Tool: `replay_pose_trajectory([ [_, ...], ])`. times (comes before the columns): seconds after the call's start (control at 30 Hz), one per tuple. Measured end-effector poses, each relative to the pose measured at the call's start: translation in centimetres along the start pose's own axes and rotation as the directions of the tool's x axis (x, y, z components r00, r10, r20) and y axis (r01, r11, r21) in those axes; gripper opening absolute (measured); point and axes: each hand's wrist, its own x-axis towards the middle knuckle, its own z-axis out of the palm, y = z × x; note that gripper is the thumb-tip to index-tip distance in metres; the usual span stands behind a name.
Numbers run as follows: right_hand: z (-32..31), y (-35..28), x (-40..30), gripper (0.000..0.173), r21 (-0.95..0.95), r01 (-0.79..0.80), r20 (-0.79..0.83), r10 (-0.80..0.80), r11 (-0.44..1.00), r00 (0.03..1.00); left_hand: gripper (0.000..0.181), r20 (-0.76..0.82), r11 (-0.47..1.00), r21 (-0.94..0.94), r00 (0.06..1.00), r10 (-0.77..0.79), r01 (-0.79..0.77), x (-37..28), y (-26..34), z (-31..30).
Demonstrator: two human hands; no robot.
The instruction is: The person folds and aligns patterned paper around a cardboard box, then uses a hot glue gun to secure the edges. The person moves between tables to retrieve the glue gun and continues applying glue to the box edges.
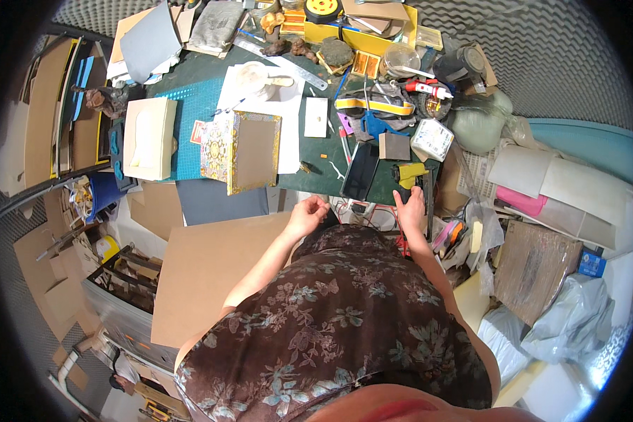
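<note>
My right hand [411,209] is closed around the black handle of a yellow-and-black pistol-shaped tool [412,171] at the table's front right edge. It may be a glue gun, though I cannot be sure. My left hand [309,215] hovers just before the front edge, fingers curled and thumb against them; nothing shows in its grasp. Between the hands, a dark smartphone [360,171] lies on the green table [316,182]. Further left stands a box with ornate patterned sides and gold trim [255,153], its plain brown face towards me. A grey-brown block [394,146] sits behind the tool.
A cream box with a wavy opening [146,138] stands on a teal cutting mat [192,105]. Behind are white paper [290,111], a steel ruler [295,68] and a yellow-strapped item [380,107]. A large brown board [211,274] leans at my left; a wrapped carton [535,269] lies right.
</note>
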Motion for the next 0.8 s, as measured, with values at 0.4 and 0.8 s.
replay_pose_trajectory([
  [0.4,-0.1,-0.8,0.0,0.053,0.049,-0.082,0.01,0.082,0.995,0.997,0.01,-0.231,0.9,0.192,0.873,0.429,-0.392,6.3,15.1,-0.5],
  [0.8,0.9,-1.5,-0.3,0.052,0.124,-0.125,-0.057,0.133,0.984,0.989,0.02,0.13,0.118,0.972,0.888,0.442,-0.202,33.7,27.3,2.0],
])
